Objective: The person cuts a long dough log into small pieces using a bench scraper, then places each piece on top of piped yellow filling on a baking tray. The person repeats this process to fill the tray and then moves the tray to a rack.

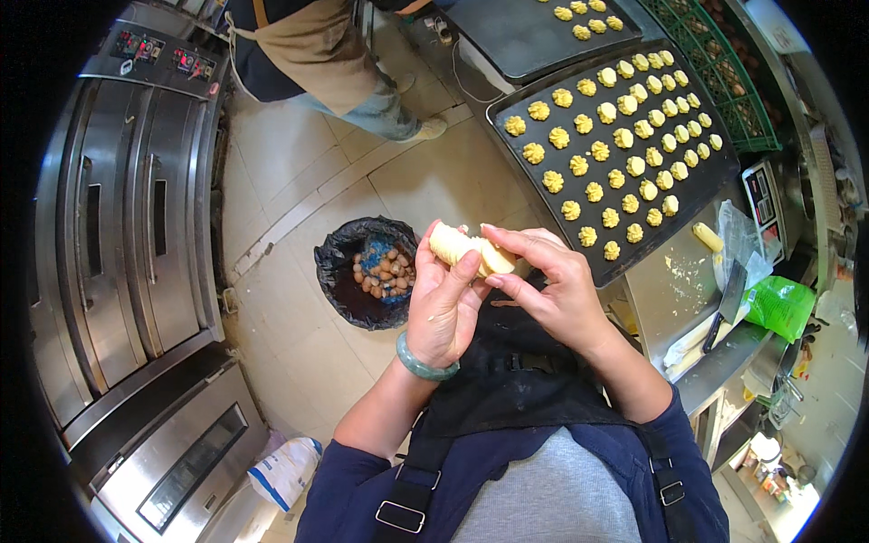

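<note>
My left hand (445,312), with a green bangle at its wrist, holds a pale yellow sliced roll (453,246), perhaps dough. The fingers of my right hand (553,278) pinch slices at the roll's right end. To the upper right lies a black baking tray (543,180) with rows of piped yellow dough rosettes (559,138). Pale round slices (635,165) top many rosettes towards the tray's right side; those along its left side are bare. A short piece of a similar roll (708,237) rests on the steel counter (669,285) at the right.
A lined bin (333,298) holding eggshells stands on the floor. Another person (319,61) in an apron stands beyond it. Deck ovens (122,224) line the left. Right: a knife (730,298), scale (764,203), green bag (781,305), green crate (726,75). A second tray (516,41) lies behind.
</note>
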Demonstrator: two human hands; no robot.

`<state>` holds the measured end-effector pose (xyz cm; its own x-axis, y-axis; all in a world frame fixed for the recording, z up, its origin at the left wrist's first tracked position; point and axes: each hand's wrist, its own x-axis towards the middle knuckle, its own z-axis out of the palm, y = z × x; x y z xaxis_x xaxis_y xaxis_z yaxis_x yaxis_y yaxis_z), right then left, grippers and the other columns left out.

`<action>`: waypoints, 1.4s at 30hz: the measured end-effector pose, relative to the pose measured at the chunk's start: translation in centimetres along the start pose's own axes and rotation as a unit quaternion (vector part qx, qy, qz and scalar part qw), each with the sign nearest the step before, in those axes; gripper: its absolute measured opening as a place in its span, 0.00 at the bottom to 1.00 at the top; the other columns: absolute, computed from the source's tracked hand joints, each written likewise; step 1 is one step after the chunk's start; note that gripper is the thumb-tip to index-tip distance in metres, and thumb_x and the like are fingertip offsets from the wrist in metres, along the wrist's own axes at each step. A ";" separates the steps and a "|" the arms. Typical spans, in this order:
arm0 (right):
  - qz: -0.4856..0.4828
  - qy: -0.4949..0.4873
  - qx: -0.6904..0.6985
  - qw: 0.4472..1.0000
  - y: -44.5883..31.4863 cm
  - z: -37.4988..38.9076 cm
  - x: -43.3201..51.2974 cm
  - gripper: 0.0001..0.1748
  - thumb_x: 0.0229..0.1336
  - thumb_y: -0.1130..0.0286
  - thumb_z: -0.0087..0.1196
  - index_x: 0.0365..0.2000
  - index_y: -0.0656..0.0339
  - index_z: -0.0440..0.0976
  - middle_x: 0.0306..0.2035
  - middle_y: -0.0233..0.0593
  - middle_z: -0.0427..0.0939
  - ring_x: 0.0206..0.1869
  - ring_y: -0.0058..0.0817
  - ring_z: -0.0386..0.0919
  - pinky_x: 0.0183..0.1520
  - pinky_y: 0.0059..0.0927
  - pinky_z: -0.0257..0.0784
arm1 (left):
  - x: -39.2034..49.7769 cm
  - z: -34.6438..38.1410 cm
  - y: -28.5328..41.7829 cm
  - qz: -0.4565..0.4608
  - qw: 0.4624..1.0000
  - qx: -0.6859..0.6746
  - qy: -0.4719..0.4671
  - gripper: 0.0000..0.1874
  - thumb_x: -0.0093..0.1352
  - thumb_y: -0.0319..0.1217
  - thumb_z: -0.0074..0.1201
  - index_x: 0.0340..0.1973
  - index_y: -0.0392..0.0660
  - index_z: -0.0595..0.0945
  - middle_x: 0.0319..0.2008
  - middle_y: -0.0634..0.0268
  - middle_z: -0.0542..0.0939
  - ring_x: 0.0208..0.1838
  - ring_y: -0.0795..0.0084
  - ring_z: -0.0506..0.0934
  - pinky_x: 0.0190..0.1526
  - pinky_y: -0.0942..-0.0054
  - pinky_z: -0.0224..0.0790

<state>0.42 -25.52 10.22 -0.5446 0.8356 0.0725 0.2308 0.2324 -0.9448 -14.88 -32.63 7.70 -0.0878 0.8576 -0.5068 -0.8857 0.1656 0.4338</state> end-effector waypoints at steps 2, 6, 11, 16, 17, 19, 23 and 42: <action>0.011 -0.012 0.002 1.000 -0.2 0.3 0.6 0.23 0.60 0.76 0.60 0.56 0.64 0.77 0.48 0.44 0.83 0.48 0.32 0.80 0.52 0.30 0.74 | 0.4 -0.3 0.5 -0.001 1.000 -0.015 0.000 0.36 0.74 0.24 0.55 0.71 0.54 0.52 0.64 0.64 0.63 0.66 0.64 0.68 0.64 0.56 0.68; 0.045 -0.007 0.004 0.999 -0.1 0.9 1.5 0.16 0.72 0.74 0.49 0.55 0.67 0.77 0.48 0.44 0.83 0.46 0.28 0.81 0.50 0.27 0.75 | 0.8 -0.8 1.2 -0.006 0.999 -0.042 0.005 0.34 0.75 0.23 0.53 0.71 0.54 0.53 0.65 0.63 0.63 0.66 0.63 0.69 0.66 0.55 0.67; 0.144 0.066 0.200 0.967 2.5 1.0 1.6 0.17 0.75 0.70 0.47 0.56 0.68 0.76 0.47 0.37 0.83 0.46 0.21 0.81 0.50 0.23 0.77 | 1.7 -1.5 1.4 0.005 1.000 -0.004 -0.008 0.28 0.76 0.26 0.50 0.70 0.50 0.61 0.64 0.61 0.69 0.66 0.60 0.71 0.67 0.56 0.65; 0.311 0.119 0.349 0.876 8.8 -3.7 1.7 0.18 0.71 0.69 0.53 0.55 0.70 0.76 0.50 0.40 0.82 0.50 0.22 0.81 0.55 0.25 0.76 | 2.4 -2.3 1.1 0.009 0.999 0.030 0.027 0.31 0.75 0.27 0.51 0.72 0.50 0.60 0.64 0.61 0.70 0.67 0.59 0.70 0.68 0.57 0.64; 0.327 0.124 0.339 0.873 10.3 -5.2 2.2 0.19 0.71 0.68 0.54 0.54 0.71 0.76 0.50 0.41 0.82 0.51 0.23 0.80 0.56 0.26 0.76 | 2.5 -2.4 1.0 0.011 0.999 0.036 0.034 0.31 0.75 0.27 0.52 0.72 0.50 0.60 0.65 0.61 0.70 0.67 0.60 0.71 0.68 0.57 0.64; 0.331 0.184 0.351 0.856 13.5 -8.2 4.4 0.17 0.70 0.68 0.56 0.52 0.70 0.78 0.49 0.40 0.83 0.51 0.21 0.80 0.56 0.24 0.75 | 2.8 -2.6 0.9 -0.003 0.998 0.009 0.060 0.35 0.74 0.22 0.50 0.73 0.52 0.55 0.66 0.62 0.63 0.67 0.58 0.70 0.66 0.53 0.66; 0.211 0.209 0.077 0.952 20.7 -14.3 12.4 0.15 0.64 0.75 0.59 0.50 0.68 0.78 0.48 0.38 0.82 0.47 0.23 0.80 0.54 0.24 0.75 | 4.0 -2.5 0.5 0.002 0.996 0.005 0.084 0.36 0.73 0.20 0.51 0.73 0.52 0.56 0.65 0.61 0.65 0.65 0.59 0.72 0.63 0.56 0.72; 0.167 0.115 -0.213 0.956 27.5 -14.9 20.2 0.15 0.52 0.68 0.70 0.36 0.63 0.77 0.36 0.35 0.77 0.36 0.27 0.75 0.42 0.29 0.72 | 9.2 0.7 -0.5 -0.050 0.995 0.044 0.080 0.44 0.69 0.30 0.62 0.75 0.53 0.52 0.66 0.64 0.65 0.65 0.60 0.71 0.62 0.56 0.72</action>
<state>7.82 5.18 -9.54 -0.2021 0.9747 -0.0954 0.6947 0.0740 -0.7155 -14.94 -24.45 3.32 -0.0801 0.7471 -0.6599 -0.8506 0.2940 0.4360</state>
